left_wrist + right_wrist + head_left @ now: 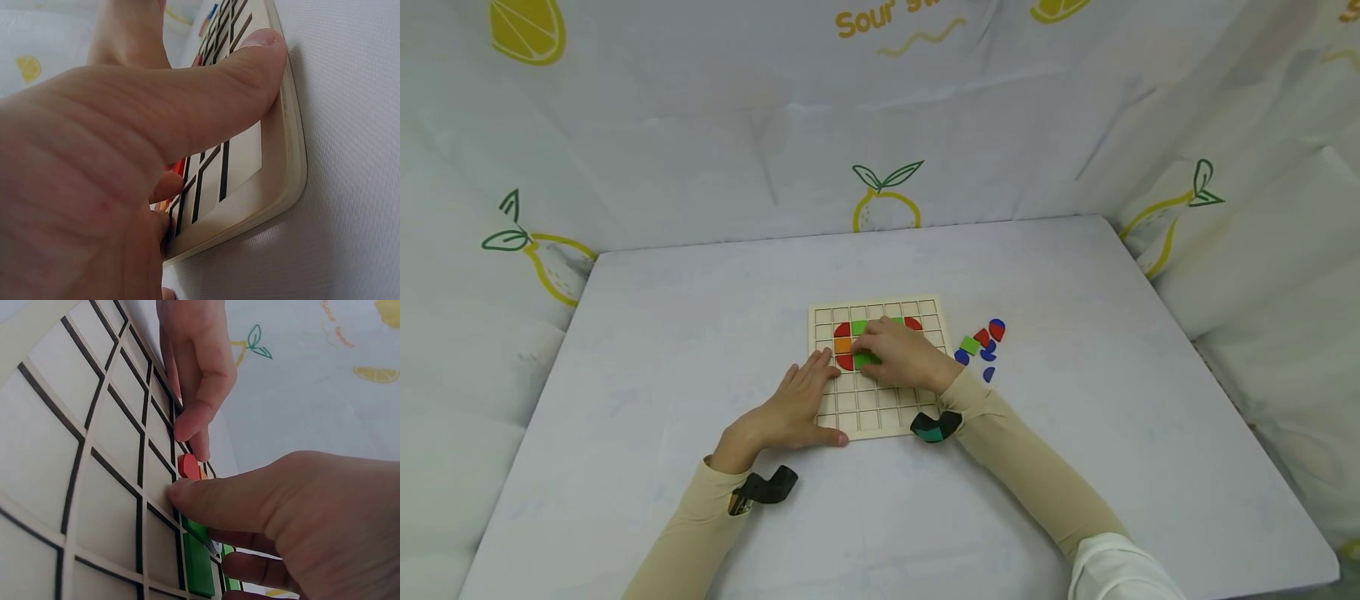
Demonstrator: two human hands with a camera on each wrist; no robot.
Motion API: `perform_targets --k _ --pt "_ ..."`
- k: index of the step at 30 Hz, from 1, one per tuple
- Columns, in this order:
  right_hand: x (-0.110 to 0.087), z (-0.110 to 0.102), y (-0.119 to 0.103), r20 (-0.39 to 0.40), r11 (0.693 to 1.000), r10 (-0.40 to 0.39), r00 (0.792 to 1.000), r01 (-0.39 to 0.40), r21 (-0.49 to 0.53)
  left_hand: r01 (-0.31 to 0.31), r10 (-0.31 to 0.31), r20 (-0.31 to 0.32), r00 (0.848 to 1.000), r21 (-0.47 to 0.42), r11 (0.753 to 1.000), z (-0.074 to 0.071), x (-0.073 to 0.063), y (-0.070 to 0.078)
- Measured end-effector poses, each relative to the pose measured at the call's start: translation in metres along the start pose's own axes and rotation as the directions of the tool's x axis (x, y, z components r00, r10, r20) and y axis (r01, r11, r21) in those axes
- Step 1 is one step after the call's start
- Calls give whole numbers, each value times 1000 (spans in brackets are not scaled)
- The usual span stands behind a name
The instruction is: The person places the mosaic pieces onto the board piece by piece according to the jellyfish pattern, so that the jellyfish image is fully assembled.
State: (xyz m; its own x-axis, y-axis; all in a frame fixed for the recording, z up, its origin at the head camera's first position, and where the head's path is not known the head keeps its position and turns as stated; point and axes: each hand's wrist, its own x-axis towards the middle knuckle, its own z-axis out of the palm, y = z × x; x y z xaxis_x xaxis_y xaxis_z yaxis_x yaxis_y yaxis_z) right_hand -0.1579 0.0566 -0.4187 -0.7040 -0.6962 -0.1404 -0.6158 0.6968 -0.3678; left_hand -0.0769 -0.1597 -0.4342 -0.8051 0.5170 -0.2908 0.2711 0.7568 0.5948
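A pale wooden grid board lies on the table, with red, green and orange pieces in its squares. My left hand rests on its left side, fingers stretched out, thumb pressing the near rim. My right hand is over the coloured pieces, fingers bent down. In the right wrist view, its thumb lies over the row beside a red rounded piece and a green tile. The other fingers reach behind that row; I cannot tell whether they pinch a piece. An orange tile sits left of them.
Loose pieces lie right of the board: a green square, a red piece, and several blue rounded ones. White table surrounds the board. A lemon-printed cloth hangs behind and at the sides.
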Motion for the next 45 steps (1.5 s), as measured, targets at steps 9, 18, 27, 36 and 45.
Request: perform_targets --k 9,18,27,36,45 --pt "0 0 0 11 1000 -1 1000 1 16 3 -3 -3 1000 -2 1000 0 0 0" --pt "-6 -18 4 -67 978 58 996 -43 203 2 -2 -5 1000 -4 1000 0 0 0" --pt "-21 -40 16 -113 970 64 991 -35 240 3 -3 -13 1000 -6 1000 1 1 0" --pt "-44 -59 41 -137 928 151 979 -93 360 11 -11 -13 1000 0 1000 2 1 1" --pt "-65 -73 68 -123 934 247 961 -202 293 23 -23 -2 1000 16 1000 2 2 0"
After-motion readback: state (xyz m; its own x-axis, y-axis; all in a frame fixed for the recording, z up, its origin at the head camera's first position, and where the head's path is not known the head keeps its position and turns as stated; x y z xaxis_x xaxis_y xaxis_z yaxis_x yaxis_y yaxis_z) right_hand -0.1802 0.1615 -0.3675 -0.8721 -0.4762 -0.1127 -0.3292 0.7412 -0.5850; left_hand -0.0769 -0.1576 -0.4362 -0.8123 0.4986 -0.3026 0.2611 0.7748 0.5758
